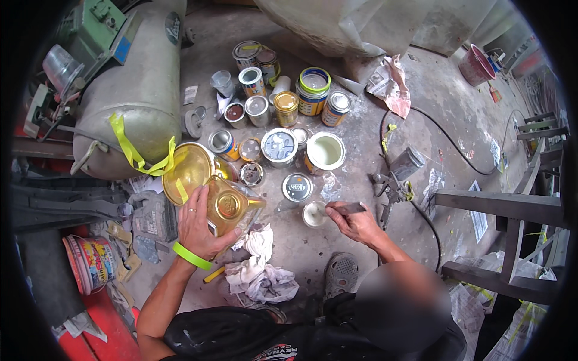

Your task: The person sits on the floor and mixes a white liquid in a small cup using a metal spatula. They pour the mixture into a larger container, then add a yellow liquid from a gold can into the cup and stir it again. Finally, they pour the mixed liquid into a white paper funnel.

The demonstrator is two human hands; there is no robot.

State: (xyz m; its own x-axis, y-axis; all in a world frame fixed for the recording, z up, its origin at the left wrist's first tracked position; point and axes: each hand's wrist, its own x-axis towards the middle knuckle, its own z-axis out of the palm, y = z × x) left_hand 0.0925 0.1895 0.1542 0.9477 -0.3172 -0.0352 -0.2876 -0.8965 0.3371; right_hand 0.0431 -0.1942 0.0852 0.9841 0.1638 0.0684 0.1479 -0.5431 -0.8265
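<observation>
Black clothing (241, 334) along lower edge, nearest the camera. Small cup (313, 217) with pale contents sits on the floor ahead, right of centre; right hand (354, 225) just beside its rim, thumb and fingers clamped on a dark stick (350, 208) held nearly level over the cup's right side; can't tell if its tip dips in. Right forearm comes in from lower right, wrist angled up-left. Left hand (201, 224) back up, on a rectangular gold can (227, 206) with round cap: thumb over the near edge, fingers together along the left side, can gripped between; can't tell if it's off the floor. Left forearm rises steeply from lower left, yellow-green wristband (191, 256) at the wrist. Round gold tin (179, 165) just beyond that hand. Dark round lid (297, 187) flat on floor, just past the cup; open can (326, 150) of pale paint beyond it, more cans (257, 107) clustered further up. Crumpled cloth (271, 283) near, left of a grey clog (341, 274). Spray gun (392, 189) right of the cup, black hose (428, 227) by it. Big tank (129, 90) far left, metal frame (512, 207) far right.
</observation>
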